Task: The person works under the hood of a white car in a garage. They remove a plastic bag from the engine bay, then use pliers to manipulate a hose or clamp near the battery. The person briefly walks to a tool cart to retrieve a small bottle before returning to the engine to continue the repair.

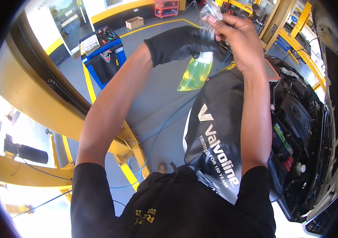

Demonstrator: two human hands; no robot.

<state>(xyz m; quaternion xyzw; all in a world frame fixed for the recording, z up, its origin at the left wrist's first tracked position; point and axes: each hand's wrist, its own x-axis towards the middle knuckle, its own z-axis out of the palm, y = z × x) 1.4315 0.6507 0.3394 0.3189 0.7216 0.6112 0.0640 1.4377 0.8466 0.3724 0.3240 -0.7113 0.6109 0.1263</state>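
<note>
A clear plastic bag [194, 75] with yellow-green liquid in its lower end hangs between my two hands, over the floor beside the car. My left hand [181, 45], in a black glove, is closed round the bag's neck just above the liquid. Bare and higher up, my right hand [234, 35] pinches the crumpled top of the bag between thumb and fingers. The bag's lower tip points down and to the left. Some of my left fingers are hidden behind the bag.
A black fender cover [216, 135] with white lettering drapes the car's side at my right, beside the open engine bay [296, 119]. A blue tool cart [103, 59] stands at the far left. A yellow lift post [46, 91] rises at left; a blue hose [163, 127] crosses the floor.
</note>
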